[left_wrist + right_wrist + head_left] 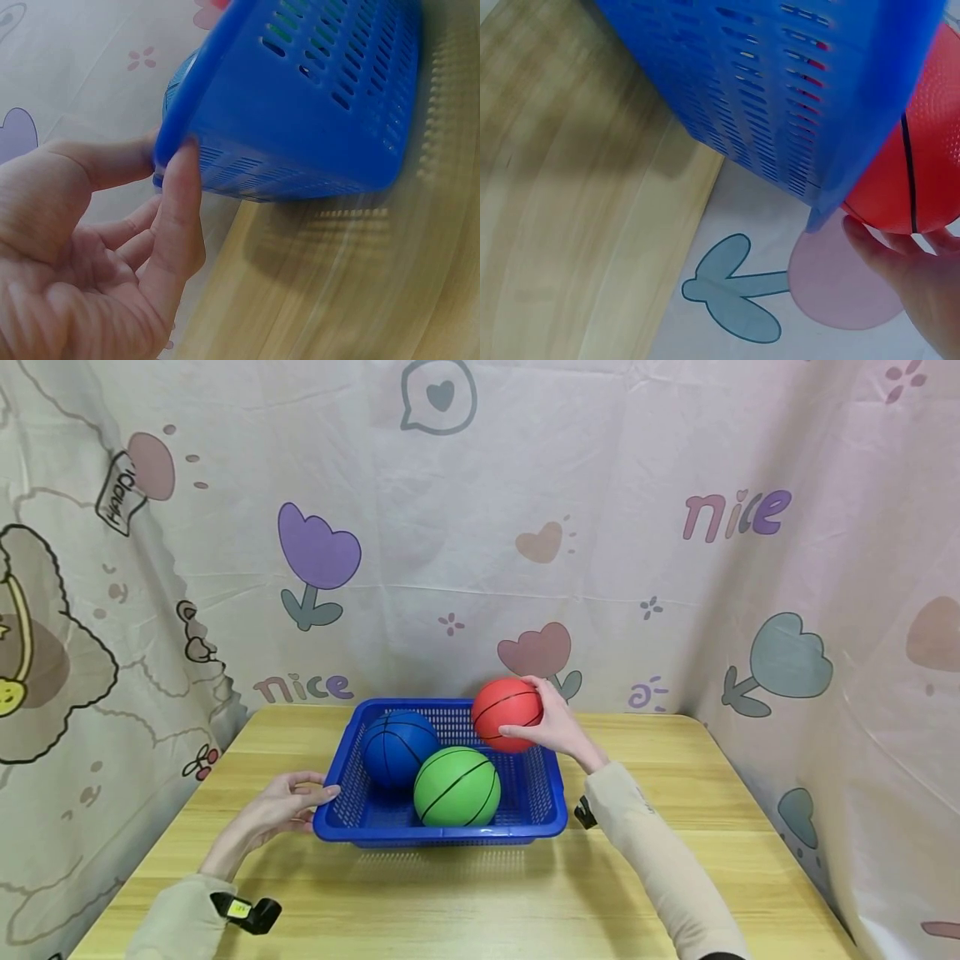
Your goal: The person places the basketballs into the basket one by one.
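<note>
A blue plastic basket (pixel 442 832) with perforated walls stands on the table. My left hand (pixel 281 810) pinches its left rim between thumb and fingers, which the left wrist view shows close up on the rim (pixel 180 112). In my right hand (pixel 555 724) is a red ball (pixel 504 714) with black basketball lines, gripped from its right side at the basket's back right corner. Whether the red ball touches the basket floor I cannot tell. Inside the basket lie a blue ball (pixel 397 747) at the back left and a green ball (pixel 457 789) at the front middle.
The wooden table (pixel 480 902) extends in front of the basket and to both sides. Behind it and at the sides hangs a pale printed curtain (pixel 450 527). Small black wrist cameras sit at the left sleeve (pixel 180 918) and right sleeve (pixel 660 868).
</note>
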{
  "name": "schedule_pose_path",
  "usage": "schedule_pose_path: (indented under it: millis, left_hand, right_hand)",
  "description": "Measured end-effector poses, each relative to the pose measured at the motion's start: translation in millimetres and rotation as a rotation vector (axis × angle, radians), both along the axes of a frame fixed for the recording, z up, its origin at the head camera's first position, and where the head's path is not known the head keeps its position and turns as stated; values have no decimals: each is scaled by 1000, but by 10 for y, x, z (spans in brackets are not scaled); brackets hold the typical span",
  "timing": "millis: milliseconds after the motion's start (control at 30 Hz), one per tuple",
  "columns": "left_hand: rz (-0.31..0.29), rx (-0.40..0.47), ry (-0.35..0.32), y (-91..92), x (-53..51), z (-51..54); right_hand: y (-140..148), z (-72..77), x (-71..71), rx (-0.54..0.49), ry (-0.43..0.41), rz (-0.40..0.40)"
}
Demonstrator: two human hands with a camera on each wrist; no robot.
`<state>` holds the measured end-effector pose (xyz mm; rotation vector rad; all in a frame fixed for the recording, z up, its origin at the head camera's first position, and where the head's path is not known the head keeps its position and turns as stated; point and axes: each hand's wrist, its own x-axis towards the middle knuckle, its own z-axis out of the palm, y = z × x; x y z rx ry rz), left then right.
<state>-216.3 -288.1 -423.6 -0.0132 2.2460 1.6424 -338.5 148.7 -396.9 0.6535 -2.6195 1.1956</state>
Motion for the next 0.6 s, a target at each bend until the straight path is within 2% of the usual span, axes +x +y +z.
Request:
schedule_pose_path:
  millis: [333,600]
  left_hand:
    - [6,2,-4,3,-4,-16]
    - [-23,21,-12,-11,-3,-1]
  right_hand:
    - [-62,-55,-10,79,-4,31]
    - [-83,-62,6,94,-23,27]
